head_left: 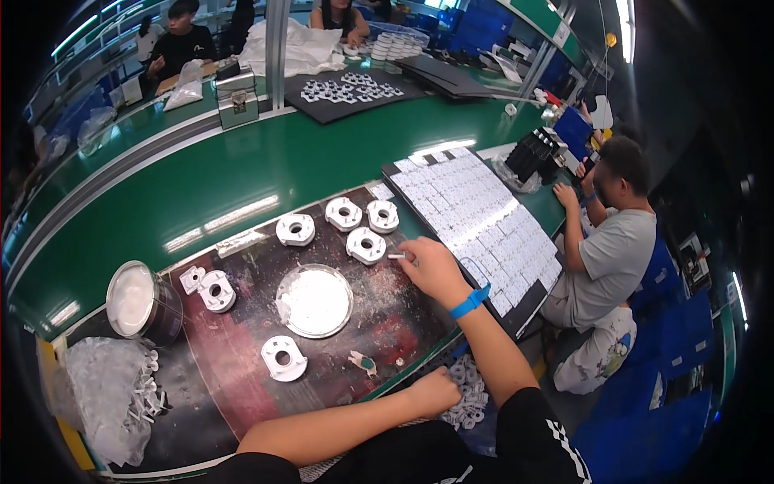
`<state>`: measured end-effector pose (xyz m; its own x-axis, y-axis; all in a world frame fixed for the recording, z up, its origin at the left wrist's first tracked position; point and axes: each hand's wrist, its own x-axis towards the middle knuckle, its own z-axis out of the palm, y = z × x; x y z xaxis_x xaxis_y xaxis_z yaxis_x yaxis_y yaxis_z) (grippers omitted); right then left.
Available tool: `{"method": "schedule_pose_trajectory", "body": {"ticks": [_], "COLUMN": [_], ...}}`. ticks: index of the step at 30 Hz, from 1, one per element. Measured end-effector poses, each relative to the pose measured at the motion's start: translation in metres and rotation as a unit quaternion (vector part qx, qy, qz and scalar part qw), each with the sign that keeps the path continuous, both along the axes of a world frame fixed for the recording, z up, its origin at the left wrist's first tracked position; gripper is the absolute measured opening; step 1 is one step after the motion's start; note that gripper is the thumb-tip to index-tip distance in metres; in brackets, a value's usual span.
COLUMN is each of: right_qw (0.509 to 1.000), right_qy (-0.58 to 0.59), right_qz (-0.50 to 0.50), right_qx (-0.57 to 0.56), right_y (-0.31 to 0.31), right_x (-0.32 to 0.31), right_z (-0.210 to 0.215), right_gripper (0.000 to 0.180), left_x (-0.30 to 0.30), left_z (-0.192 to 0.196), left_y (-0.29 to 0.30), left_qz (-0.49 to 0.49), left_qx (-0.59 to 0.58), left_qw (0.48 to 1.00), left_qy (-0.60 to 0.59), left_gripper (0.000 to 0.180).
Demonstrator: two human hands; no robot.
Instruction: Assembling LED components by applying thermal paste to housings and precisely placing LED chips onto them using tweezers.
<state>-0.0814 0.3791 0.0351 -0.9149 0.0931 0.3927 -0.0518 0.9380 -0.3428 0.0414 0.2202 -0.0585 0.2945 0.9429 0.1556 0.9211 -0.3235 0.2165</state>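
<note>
Head view: right hand (pixel 431 270) rests on the dark work mat (pixel 242 363), grip pinched on a small white pin (pixel 397 256) held between thumb and fingertips, just beside the nearest white ring-shaped plastic part (pixel 366 245). A blue wristband (pixel 469 302) sits on that wrist. Left hand (pixel 435 391) is below the tabletop's (pixel 242 177) front edge, fingers curled down into a heap of small white ring parts (pixel 468 395); whether the grip has closed on any of them cannot be told.

On the mat: three more ring-shaped parts (pixel 344 213) in a cluster behind the right hand, two similar parts at mid-left (pixel 216 290), one near the front (pixel 284 358). A shallow round dish of white paste (pixel 314 301) lies at centre. A round tin (pixel 141 302) stands at the left edge. A clear bag of small white pieces (pixel 113 395) lies front-left. A black tray of white square parts (pixel 484 226) lies to the right. A seated person in a grey shirt (pixel 617 250) works further right.
</note>
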Motion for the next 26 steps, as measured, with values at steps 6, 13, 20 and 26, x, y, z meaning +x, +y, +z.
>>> {"method": "schedule_pose_trajectory", "body": {"ticks": [6, 13, 20, 26], "right_qw": [0.988, 0.995, 0.996, 0.992], "right_qy": [-0.021, 0.011, -0.086, -0.096], "right_qz": [0.06, 0.099, -0.012, -0.081], "right_qx": [-0.138, -0.01, -0.004, -0.007], "right_y": [-0.024, -0.027, 0.009, 0.051], "right_x": [-0.024, -0.151, -0.289, -0.388], "right_z": [0.063, 0.092, 0.056, 0.018], "right_gripper": [0.017, 0.019, 0.031, 0.037], "left_x": [-0.004, 0.001, 0.02, 0.015], "left_z": [0.012, 0.007, -0.023, -0.132], "left_y": [-0.004, -0.002, 0.021, -0.016], "left_qz": [0.079, 0.06, 0.062, 0.088], "left_qx": [0.077, 0.017, 0.024, 0.085], "left_qw": [0.991, 0.99, 0.984, 0.969], "left_qy": [-0.077, -0.123, -0.163, -0.217], "left_gripper": [0.012, 0.019, 0.014, 0.014]}}
